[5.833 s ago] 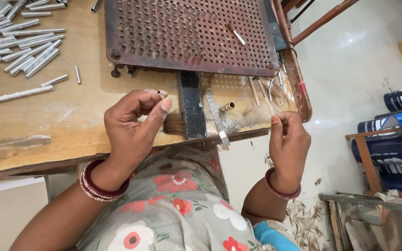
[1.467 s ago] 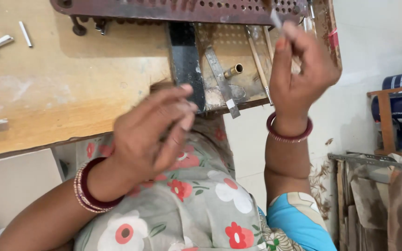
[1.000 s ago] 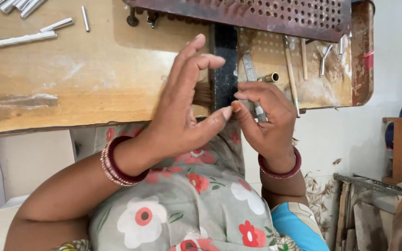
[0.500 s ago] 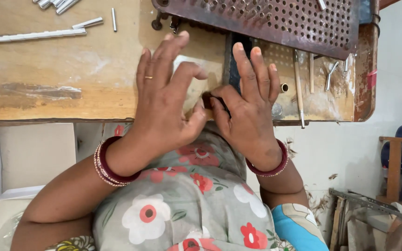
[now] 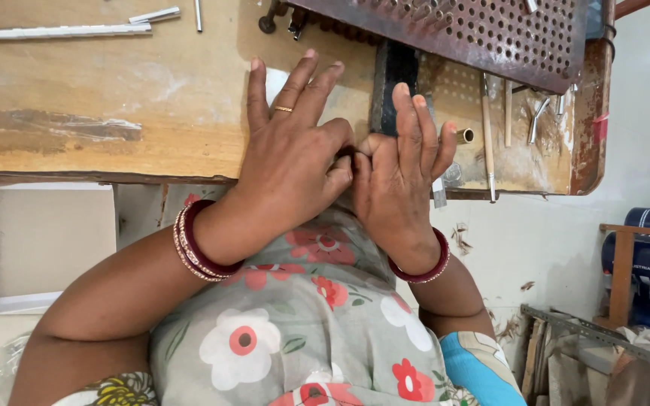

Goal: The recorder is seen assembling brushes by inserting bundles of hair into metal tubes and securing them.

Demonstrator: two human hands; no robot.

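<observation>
Both hands lie palm down at the near edge of the wooden workbench [image 5: 114, 90], side by side and touching. The left hand [image 5: 295, 150] has its fingers spread and stretched forward over the bench top, a ring on one finger, and its thumb tucked in toward the other hand. The right hand [image 5: 400, 165] has its fingers held close together and pointing forward, their tips resting on the dark upright bar [image 5: 393, 71] that runs from the bench edge up under the perforated metal plate [image 5: 475, 30]. The two thumbs meet in the small gap between the hands, just over the bench edge. Whether they pinch anything there cannot be told, since the hands cover that spot.

The perforated metal plate lies beyond the fingertips, rusty brown, with a few small pins standing in its holes. Just right of the right hand, a short brass tube [image 5: 465, 135] lies on the pegboard tray [image 5: 543, 158], close to the little finger but apart from it. A thin long rod [image 5: 486, 135] lies beside that tube, and more small bent pieces lie further right.

Well to the left of the left hand, at the far edge of the bench, lie long white sticks [image 5: 58, 31]. Red bangles circle both wrists.
</observation>
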